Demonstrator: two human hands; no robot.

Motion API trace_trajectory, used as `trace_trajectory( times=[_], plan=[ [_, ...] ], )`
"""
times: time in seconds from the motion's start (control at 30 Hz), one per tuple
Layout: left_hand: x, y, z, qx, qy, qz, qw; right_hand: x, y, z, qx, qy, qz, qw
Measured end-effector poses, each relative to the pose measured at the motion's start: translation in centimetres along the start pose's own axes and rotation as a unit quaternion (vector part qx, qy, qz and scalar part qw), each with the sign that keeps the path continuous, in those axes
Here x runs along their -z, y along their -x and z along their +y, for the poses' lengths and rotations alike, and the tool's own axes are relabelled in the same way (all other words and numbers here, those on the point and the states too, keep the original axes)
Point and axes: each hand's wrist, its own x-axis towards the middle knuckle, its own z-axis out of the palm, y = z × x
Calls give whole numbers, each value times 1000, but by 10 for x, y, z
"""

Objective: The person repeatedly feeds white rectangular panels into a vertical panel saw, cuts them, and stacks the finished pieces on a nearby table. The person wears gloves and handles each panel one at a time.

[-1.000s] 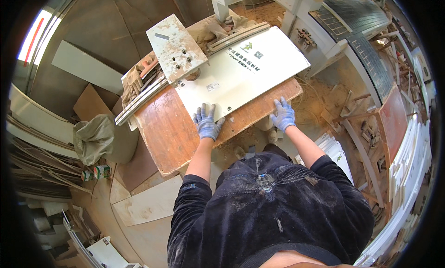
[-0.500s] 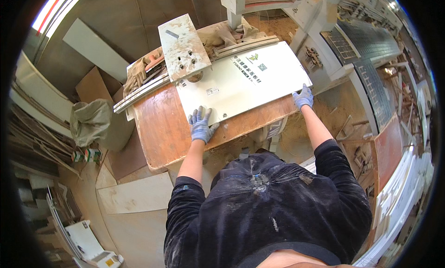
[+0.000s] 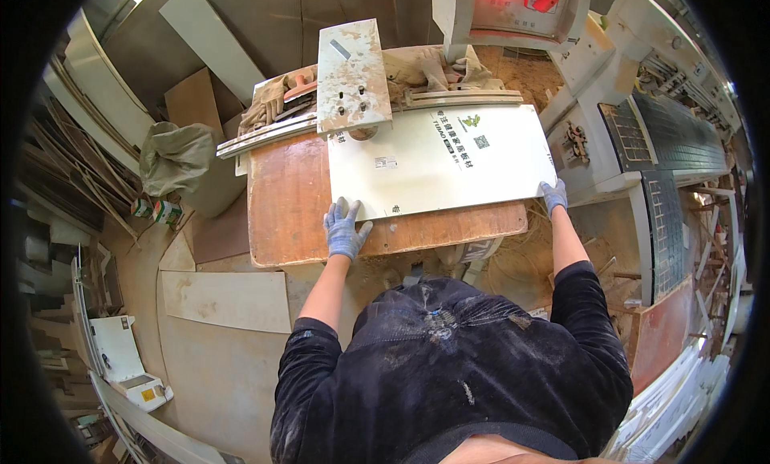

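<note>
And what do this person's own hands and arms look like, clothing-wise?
The left hand and right hand wear matching blue-grey gloves, with paler patches toward the fingers. The forearms are bare from the gloves to dark, velvety-looking sleeves, which end near the elbows. The sleeves look dusty, with a small blue mark near the left cuff. No cables show on them.

Thin blue-grey gloves (image 3: 346, 239) cover both hands (image 3: 554, 195). The dark, velvety top (image 3: 449, 376) has pale smears, a grey-blue crusted blotch (image 3: 441, 324) at its twelve o'clock, a brownish patch (image 3: 520, 322) at one o'clock and a dark collar (image 3: 513, 435) at five; its sleeves (image 3: 590, 303) end short of the gloves.
</note>
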Motion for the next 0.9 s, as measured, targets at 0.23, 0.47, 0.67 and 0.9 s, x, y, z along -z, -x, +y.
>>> trace_trajectory(
  times=[0.23, 0.47, 0.67, 0.9],
  plan=[
    [-7, 20, -77, 178, 23, 116, 977, -12, 58, -39, 57, 55, -45, 996],
    [23, 21, -190, 346, -21, 162, 924, -79, 193, -110, 169, 273, -95, 942],
    [35, -3, -285, 386, 268, 140, 871, -134, 274, -155, 236, 274, -119, 925],
    [25, -21, -353, 405, 418, 261, 770, -168, 314, -185, 228, 276, -146, 922]
  ],
)
